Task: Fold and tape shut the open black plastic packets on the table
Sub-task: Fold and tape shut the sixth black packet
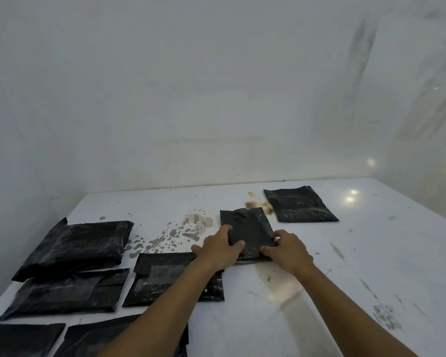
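The packet (250,228) lies mid-table (371,253), its long axis running away from the person and its far end leaning slightly left. The left hand (219,249) and right hand (288,251) grip its near end from either side.

Left hand (218,249) and right hand (290,251): both bare. Left forearm (165,300) and right forearm (345,297): bare along all the length in view, slender. Fingernails short where visible.
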